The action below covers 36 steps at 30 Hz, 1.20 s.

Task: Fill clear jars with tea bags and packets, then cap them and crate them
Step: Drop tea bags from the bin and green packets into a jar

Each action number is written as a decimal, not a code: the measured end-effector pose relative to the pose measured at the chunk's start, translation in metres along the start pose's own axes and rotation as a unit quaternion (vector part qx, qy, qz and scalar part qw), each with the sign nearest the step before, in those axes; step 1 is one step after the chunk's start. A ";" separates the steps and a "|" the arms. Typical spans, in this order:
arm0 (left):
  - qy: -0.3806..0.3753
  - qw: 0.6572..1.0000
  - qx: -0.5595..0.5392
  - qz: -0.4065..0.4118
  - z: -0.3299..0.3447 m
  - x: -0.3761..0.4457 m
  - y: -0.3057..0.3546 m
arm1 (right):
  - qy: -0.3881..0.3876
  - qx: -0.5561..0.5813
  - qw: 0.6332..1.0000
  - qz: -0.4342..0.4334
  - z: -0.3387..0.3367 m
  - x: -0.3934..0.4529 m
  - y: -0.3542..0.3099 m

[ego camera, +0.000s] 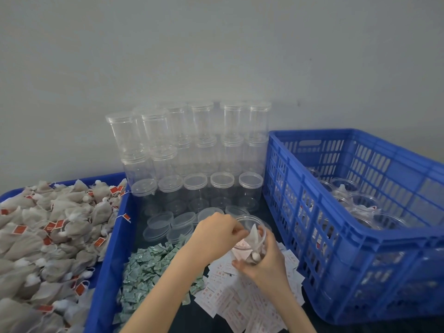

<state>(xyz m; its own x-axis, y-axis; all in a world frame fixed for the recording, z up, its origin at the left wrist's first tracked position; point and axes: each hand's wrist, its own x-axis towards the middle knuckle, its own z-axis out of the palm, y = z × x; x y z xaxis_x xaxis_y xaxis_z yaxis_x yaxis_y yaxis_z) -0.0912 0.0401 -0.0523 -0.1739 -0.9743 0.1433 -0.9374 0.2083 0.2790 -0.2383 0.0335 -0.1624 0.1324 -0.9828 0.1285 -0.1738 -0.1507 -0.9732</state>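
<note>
Centrally, one open clear jar [252,236] — uncapped, tilted, held above the dark tabletop [192,316] between the two bins. Contents: a tea bag [253,235] standing in the mouth, a white cotton-like ball low down, pink-printed paper against the wall.

Right hand [266,260]: fingers curled round the jar's lower body from the near side, gripping it. Left hand [216,233]: at the jar's rim, fingertips pinched together at the top of the tea bag; whether they actually hold it or only touch it cannot be told.

Beneath the hands: a heap of white packets [242,306] with red print, spread over the table. Just to its left, a heap of green packets [146,267].

Beyond the hands: loose clear lids [168,224], several, lying flat in a group. Behind those, stacked empty jars [192,150] with lids on, several tiers high, against the grey wall [216,44].

Left side: blue tray [108,260], piled with loose tea bags [48,236] — beige pouches with strings and red tags, one tag hanging over the tray's edge.

Right side: blue crate [336,212], slotted walls, holding jars [365,205] with tea bags inside.
</note>
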 end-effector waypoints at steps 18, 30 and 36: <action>0.140 0.905 -0.397 -0.053 -0.009 -0.008 -0.021 | -0.138 0.007 0.990 -0.039 -0.021 0.028 -0.109; 0.198 0.890 -0.409 -0.030 -0.066 0.042 0.016 | -0.017 -0.376 0.914 -0.150 -0.040 0.081 -0.230; 0.236 0.871 -0.429 0.036 -0.070 0.061 0.030 | 0.009 -0.389 0.907 -0.157 -0.074 0.113 -0.274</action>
<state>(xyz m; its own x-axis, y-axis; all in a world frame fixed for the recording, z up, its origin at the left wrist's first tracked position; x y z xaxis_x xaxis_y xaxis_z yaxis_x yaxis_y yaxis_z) -0.1089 -0.0068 0.0308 0.1097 -0.8545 0.5078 -0.3245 0.4521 0.8309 -0.2480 -0.0437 0.1331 0.2808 -0.8785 0.3866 -0.7678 -0.4473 -0.4587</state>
